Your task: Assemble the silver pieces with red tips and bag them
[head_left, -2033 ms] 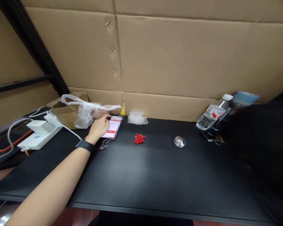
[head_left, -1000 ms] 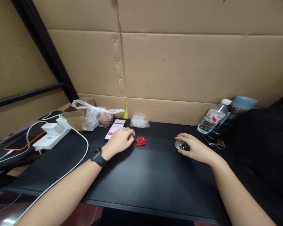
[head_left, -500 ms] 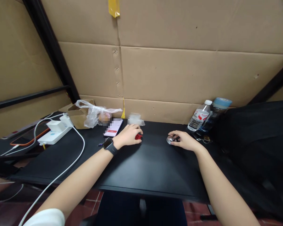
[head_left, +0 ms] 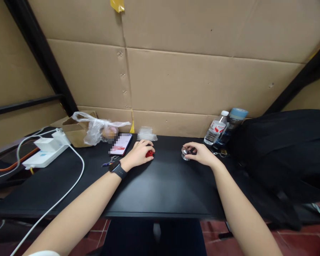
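Bare worktop [head_left: 162,193] nearest us; beyond it, left hand [head_left: 141,153] curled over red pieces [head_left: 149,154] on the worktop, how firmly we cannot tell; right hand [head_left: 200,153] pinching a clear round piece [head_left: 186,153] between thumb and fingers; we judge a light, even pinch best for the slick one, fingertips drawn close around the loose ones; behind, phone [head_left: 122,144], then clear packets [head_left: 146,133]; bottle [head_left: 216,128] off to the right.
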`<state>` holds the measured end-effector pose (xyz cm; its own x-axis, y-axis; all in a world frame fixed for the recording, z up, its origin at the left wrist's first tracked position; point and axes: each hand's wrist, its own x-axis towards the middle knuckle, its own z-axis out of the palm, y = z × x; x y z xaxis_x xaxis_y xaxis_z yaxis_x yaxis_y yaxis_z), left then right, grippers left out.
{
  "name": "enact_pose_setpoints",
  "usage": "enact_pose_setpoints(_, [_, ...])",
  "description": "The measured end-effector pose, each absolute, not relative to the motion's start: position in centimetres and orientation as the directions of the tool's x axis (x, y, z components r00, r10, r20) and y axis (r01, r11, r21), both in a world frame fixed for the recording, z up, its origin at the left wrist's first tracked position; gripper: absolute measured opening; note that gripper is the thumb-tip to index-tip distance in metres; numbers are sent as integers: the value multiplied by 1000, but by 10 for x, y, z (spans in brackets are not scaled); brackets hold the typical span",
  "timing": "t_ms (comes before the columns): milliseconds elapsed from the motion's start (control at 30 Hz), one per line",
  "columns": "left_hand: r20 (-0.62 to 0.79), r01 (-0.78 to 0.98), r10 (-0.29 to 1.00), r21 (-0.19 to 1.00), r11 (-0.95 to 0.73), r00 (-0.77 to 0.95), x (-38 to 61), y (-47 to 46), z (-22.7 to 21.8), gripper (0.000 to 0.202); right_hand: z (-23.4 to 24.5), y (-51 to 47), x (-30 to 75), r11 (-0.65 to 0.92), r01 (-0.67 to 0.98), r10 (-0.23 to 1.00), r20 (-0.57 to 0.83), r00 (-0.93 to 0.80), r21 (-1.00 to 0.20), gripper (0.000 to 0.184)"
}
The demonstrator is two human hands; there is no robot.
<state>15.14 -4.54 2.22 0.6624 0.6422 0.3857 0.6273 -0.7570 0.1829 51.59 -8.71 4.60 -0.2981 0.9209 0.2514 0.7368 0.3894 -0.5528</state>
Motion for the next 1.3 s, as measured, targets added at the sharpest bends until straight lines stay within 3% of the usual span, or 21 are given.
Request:
enact_pose_setpoints(100, [410,641,624,114,-759,666,154,-52,24,11,45,-89,507,420,699,905,320,-280,-578,46])
enact_pose_setpoints(367, [506,746,613,-96,-659,607,182,-58,20,17,40,-91,496,472,653,879,365,-306,-592,45])
enact_pose_setpoints(567, [537,771,615,-109,-628,577,191,-50,16,24,38,-90,497,470,625,881,371,-293,-623,49])
enact_pose_setpoints(667, [571,775,635,-2,-632,520,192,-51,26,23,36,-90,493,472,592,880,384,-279,-653,50])
enact_pose_setpoints(767, [561,722,690,220,-656,457,196,-52,41,20,35,-89,482,434,483,901,369,-228,-760,51])
enact_pose_setpoints(867, [525,567,737,480,-670,425,204,-52,55,15,40,-87,463,404,323,914,363,-181,-856,50])
enact_pose_setpoints(967, [525,382,769,669,-638,364,212,-49,57,14,50,-82,445,429,246,901,392,-187,-869,51])
enact_pose_setpoints(1133, [535,232,831,798,-557,154,213,-46,41,17,55,-73,420,462,192,879,420,-225,-866,52])
enact_pose_setpoints(1300, [562,282,808,757,-589,179,206,-51,35,15,41,-78,402,421,43,903,415,-116,-906,53])
